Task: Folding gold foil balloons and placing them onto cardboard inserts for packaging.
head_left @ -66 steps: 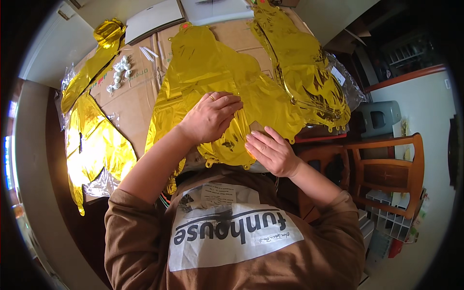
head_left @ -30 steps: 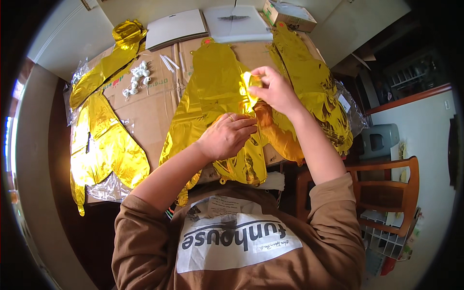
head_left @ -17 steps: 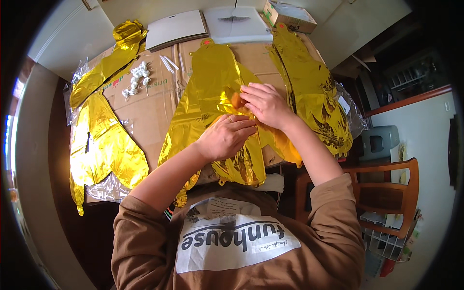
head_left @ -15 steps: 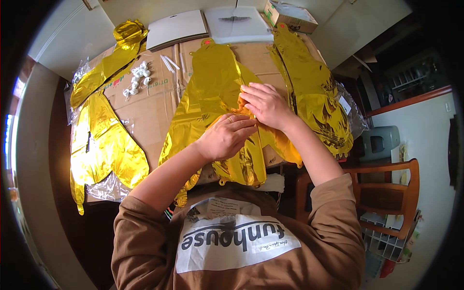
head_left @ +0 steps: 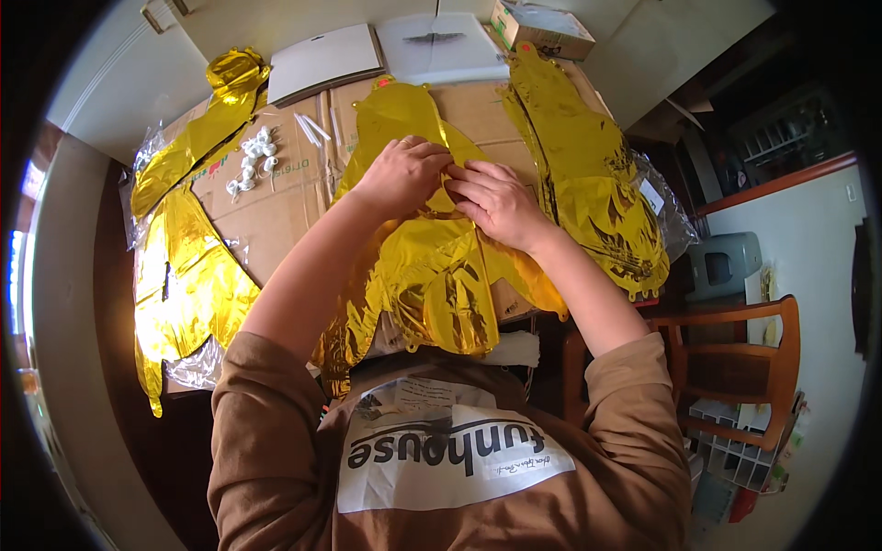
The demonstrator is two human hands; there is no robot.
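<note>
1. Here, the left hand (head_left: pixel 406 173) bends its fingers over the middle gold foil piece (head_left: pixel 446 285); its fingertips are partly hidden, so I cannot tell whether it pinches or only presses.
2. The right hand (head_left: pixel 499 200) is just beside it, fingers curled at the same foil; its grip cannot be told either.
3. That foil lies at the middle of the cardboard-covered table (head_left: pixel 294 207), reaching the near edge, with an orange-toned part under the right wrist.
4. To the right lies another gold foil piece (head_left: pixel 588 151); to the left, more gold foil (head_left: pixel 188 266).
5. Between the left and middle foil are small white coils (head_left: pixel 250 167) and thin white sticks (head_left: pixel 311 129).
6. On the far side are a white flat panel (head_left: pixel 326 64) and a small carton (head_left: pixel 544 32).
</note>
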